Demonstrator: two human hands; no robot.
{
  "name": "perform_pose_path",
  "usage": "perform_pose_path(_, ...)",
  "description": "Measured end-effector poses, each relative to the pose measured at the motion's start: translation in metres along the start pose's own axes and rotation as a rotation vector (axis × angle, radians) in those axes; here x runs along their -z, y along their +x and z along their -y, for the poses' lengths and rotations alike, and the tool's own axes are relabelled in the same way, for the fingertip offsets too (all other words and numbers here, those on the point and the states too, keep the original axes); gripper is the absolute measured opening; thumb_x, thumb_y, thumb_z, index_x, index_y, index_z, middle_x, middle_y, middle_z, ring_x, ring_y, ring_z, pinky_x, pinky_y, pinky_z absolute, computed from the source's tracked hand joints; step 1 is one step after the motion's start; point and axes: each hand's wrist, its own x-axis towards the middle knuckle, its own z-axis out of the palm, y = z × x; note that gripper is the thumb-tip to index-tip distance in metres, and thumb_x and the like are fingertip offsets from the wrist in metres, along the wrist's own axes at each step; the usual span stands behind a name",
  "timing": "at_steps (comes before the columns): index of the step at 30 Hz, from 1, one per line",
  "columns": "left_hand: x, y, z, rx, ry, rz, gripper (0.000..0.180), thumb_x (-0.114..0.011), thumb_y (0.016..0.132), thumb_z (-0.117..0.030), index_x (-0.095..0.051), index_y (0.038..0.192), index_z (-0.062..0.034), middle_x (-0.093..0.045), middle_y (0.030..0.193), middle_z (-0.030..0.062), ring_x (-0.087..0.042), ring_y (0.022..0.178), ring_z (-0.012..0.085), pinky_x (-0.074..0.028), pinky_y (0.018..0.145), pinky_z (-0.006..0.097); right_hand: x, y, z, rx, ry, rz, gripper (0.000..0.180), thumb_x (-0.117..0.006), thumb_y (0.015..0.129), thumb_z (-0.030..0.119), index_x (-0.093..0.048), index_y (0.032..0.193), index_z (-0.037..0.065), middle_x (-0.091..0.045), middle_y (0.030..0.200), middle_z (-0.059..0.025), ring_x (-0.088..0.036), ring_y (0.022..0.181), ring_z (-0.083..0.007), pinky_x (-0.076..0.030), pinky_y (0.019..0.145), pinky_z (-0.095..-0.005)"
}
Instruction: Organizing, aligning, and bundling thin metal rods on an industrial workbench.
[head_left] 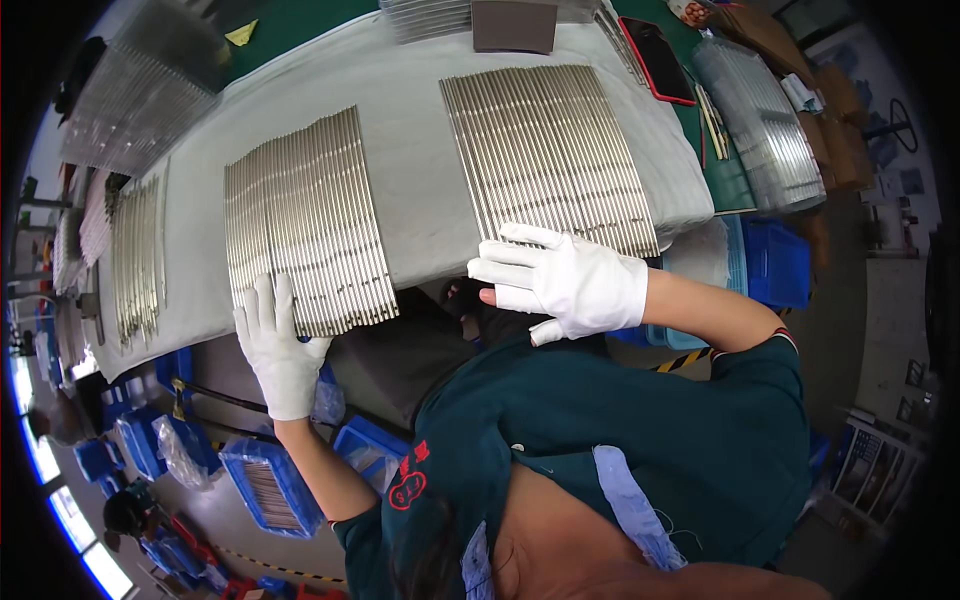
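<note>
Two side-by-side rows of thin, shiny metal rods lie on a white cloth. My left hand, in a white glove, rests its outstretched fingers on the near left corner of the left row of rods. The gloved right hand is at the near edge of the right row of rods. Its fingers are spread, and one bare fingertip shows past the glove. Neither hand grips a rod. Whether the right fingertips touch the rods I cannot tell.
More rods lie at the table's left end. Clear plastic trays are stacked at the far left, others at the right. A red-edged phone lies at the back right. Blue bins stand below on the floor.
</note>
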Motion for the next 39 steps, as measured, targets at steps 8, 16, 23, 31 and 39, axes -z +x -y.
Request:
perform_pose_path(8,-0.001,0.003,-0.006,-0.007,0.007,-0.036,0.085,-0.078,0.065,-0.026,-0.05,0.142,-0.0045,-0.05,0.146,0.0219,-0.045,0.136,0.0419,-0.033,0.116,0.056,-0.012,0.04,-0.005,0.226,0.117,-0.073,0.07,-0.08,0.076,0.038,-0.06,0.134,0.006,-0.051,0.15,-0.0153,-0.044,0.144,-0.0302,-0.028,0.124,-0.0497)
perform_pose_path(16,-0.002,0.001,-0.003,0.002,0.014,-0.006,0.089,-0.077,0.06,-0.022,-0.05,0.143,-0.0046,-0.049,0.146,0.0219,-0.044,0.136,0.0424,-0.032,0.117,0.057,-0.018,0.056,-0.009,0.288,0.22,-0.111,0.069,-0.081,0.076,0.036,-0.059,0.134,0.007,-0.052,0.149,-0.015,-0.046,0.142,-0.0311,-0.03,0.123,-0.0489)
perform_pose_path(23,0.0,0.0,-0.003,0.009,0.013,-0.001,0.089,-0.076,0.059,-0.021,-0.049,0.143,-0.0047,-0.049,0.145,0.0225,-0.044,0.135,0.0431,-0.032,0.116,0.057,-0.002,0.024,-0.017,0.222,0.151,-0.07,0.067,-0.083,0.071,0.035,-0.063,0.13,0.007,-0.054,0.146,-0.0127,-0.049,0.138,-0.0291,-0.035,0.12,-0.0492)
perform_pose_path(31,-0.002,0.001,-0.003,-0.005,0.011,-0.024,0.086,-0.074,0.061,-0.023,-0.05,0.142,-0.0046,-0.05,0.143,0.0224,-0.046,0.133,0.0427,-0.033,0.115,0.057,-0.009,0.04,-0.015,0.249,0.144,-0.11,0.067,-0.079,0.076,0.039,-0.062,0.131,0.006,-0.055,0.145,-0.0138,-0.049,0.138,-0.0304,-0.034,0.12,-0.0498)
perform_pose_path(39,0.002,0.001,-0.005,-0.005,0.017,-0.018,0.089,-0.076,0.058,-0.02,-0.051,0.142,-0.0041,-0.051,0.143,0.0217,-0.046,0.132,0.0409,-0.034,0.115,0.055,0.032,0.092,-0.143,-0.068,-0.022,-0.47,0.056,-0.059,0.099,0.032,-0.051,0.146,0.002,-0.047,0.155,-0.0185,-0.046,0.143,-0.0359,-0.036,0.121,-0.0436)
